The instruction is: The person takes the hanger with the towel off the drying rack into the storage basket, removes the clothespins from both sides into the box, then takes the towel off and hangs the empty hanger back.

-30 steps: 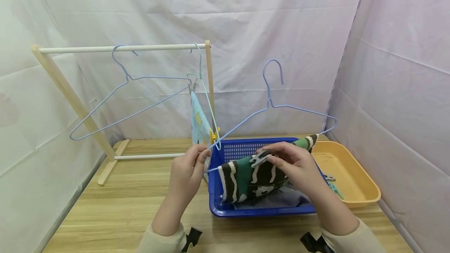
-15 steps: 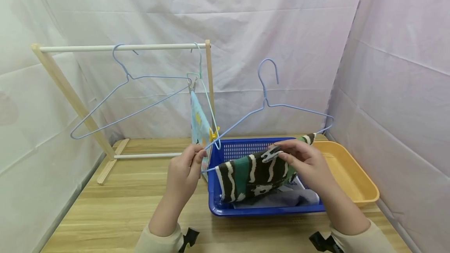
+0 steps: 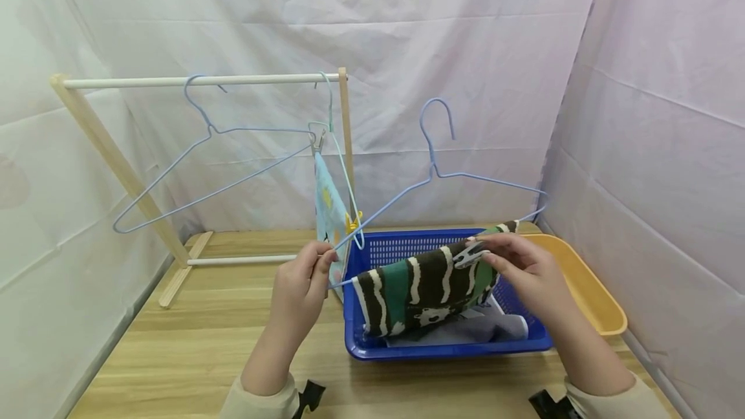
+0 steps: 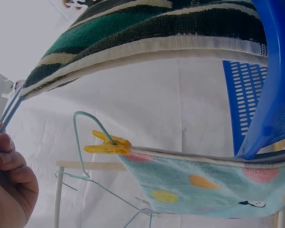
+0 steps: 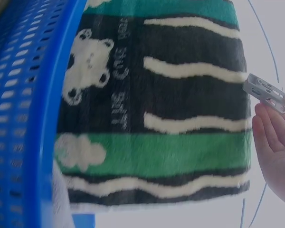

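Note:
My left hand [image 3: 302, 283] grips the left end of a blue wire hanger [image 3: 401, 196], which is held upright over the basket. A dark towel [image 3: 431, 286] with green bands, cream wavy stripes and a bear figure is draped over its lower bar. With thumb and fingers my right hand [image 3: 520, 264] pinches a grey clothespin [image 3: 470, 255] at the towel's top fold, right of its middle. In the right wrist view the clothespin's tip [image 5: 256, 87] meets the folded edge of the towel; whether it clamps the bar cannot be told.
Below the towel stands a blue basket [image 3: 448, 353] with grey cloth [image 3: 465, 330] inside. A yellow tray [image 3: 593, 290] sits behind it, right. At left, a wooden rack [image 3: 198, 81] carries another blue hanger [image 3: 169, 170] and a green hanger [image 3: 343, 163] with a light-blue towel [image 3: 328, 202] and yellow clothespin [image 4: 109, 144].
My right hand and the clothespin have slid rightward along the towel's top fold. The hanger, the towel and my left hand have shifted slightly left.

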### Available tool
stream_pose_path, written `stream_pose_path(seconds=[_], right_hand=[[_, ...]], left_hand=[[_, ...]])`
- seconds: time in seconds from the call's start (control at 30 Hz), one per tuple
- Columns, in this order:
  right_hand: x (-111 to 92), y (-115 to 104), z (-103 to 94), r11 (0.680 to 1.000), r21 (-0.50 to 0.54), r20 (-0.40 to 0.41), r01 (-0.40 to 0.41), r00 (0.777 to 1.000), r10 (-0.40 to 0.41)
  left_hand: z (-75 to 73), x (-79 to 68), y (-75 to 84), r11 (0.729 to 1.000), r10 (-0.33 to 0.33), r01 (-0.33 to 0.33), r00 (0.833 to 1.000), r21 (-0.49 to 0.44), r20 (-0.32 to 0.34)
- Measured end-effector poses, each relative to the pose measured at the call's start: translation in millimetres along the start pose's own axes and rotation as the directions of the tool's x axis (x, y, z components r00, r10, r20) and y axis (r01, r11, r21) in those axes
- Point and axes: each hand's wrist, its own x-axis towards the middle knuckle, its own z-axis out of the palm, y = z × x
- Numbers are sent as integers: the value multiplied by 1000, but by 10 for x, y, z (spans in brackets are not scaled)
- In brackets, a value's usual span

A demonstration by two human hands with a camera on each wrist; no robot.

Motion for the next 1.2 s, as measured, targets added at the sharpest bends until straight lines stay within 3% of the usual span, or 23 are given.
stream_pose_path(seconds=[0.2,0.37,0.53,0.93,1.2], right_hand=[[-60,101,-115,998,21,-32,-52,998,53],[-127,206,-211,998,-36,-48,-53,998,51],[-178,292,-277,991,-75,-60,-109,993,104],[-309,515,-482,964,-135,-54,-229,973,224],[-369,709,-607,927,-214,-68,-309,951,301]], left_hand=[[-45,-13,-30,1000,-16,16,1000,2,20],[-53,-26,-38,999,-36,36,999,18,22],[-57,-41,-45,997,-72,71,997,12,30],[-57,-64,-64,984,-143,144,990,-101,16],[-50,-78,-84,978,-188,187,982,-88,-8]])
